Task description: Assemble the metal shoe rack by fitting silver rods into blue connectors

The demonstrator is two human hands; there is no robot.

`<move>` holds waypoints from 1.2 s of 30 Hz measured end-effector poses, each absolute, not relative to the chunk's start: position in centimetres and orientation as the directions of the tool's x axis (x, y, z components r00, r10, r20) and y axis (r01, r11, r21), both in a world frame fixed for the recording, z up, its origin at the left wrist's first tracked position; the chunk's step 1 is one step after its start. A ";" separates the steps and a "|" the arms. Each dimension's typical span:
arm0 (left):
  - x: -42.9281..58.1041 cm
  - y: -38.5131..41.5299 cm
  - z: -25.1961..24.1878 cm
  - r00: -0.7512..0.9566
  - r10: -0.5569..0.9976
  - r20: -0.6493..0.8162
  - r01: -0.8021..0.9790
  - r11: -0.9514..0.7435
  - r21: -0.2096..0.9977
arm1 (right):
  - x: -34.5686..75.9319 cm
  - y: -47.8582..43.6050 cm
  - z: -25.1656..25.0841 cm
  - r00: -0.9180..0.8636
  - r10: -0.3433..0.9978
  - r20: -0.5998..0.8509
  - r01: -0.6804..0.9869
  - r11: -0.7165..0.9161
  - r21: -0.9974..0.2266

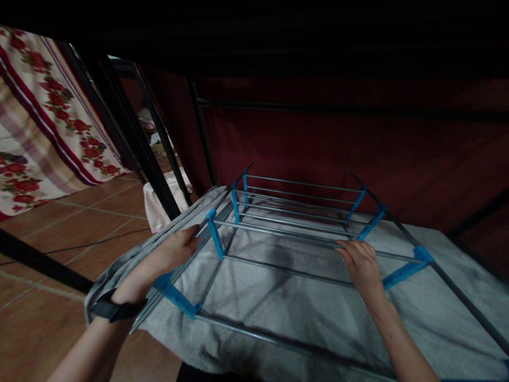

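A rack frame of metal tubes [258,337] joined by blue plastic connectors [217,233] lies on a grey cloth. My left hand [178,250], with a black band on its wrist, is closed around the frame's left side rail, just nearer than one connector. Its fingertips are partly hidden. Further right, my right hand [361,268] wraps over a crossbar [274,231], close to the right-hand connectors [405,273]. Several loose metal tubes [147,313] lie side by side under and beside my left forearm.
Grey cloth [302,318] covers the low surface beneath the frame. Black posts [137,143] stand at the left, and a dark beam crosses overhead. Dark red fabric [318,143] hangs behind. Floral cloth [59,122] hangs over the tiled floor [35,318], where a thin cable runs.
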State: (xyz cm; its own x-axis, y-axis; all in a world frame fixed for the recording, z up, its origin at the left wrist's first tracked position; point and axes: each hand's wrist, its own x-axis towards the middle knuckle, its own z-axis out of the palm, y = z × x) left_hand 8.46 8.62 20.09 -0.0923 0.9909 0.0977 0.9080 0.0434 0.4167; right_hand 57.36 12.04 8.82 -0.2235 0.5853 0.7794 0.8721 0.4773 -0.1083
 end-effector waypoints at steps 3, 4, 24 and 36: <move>8.4 8.6 20.0 -0.076 0.994 0.077 0.908 0.037 0.418 | 57.4 12.0 8.5 -0.233 0.584 0.777 0.871 0.480 -0.099; 8.3 8.7 19.9 -0.070 0.994 0.083 0.909 0.029 0.416 | 57.5 12.0 8.5 -0.237 0.583 0.778 0.872 0.481 -0.095; 8.3 8.5 19.8 -0.085 0.994 0.070 0.897 0.046 0.440 | 57.7 12.2 8.5 -0.268 0.530 0.804 0.870 0.492 -0.034; 9.0 8.1 20.5 -0.117 0.991 0.064 0.885 0.074 0.459 | 57.5 12.2 8.8 -0.286 0.516 0.807 0.869 0.495 -0.009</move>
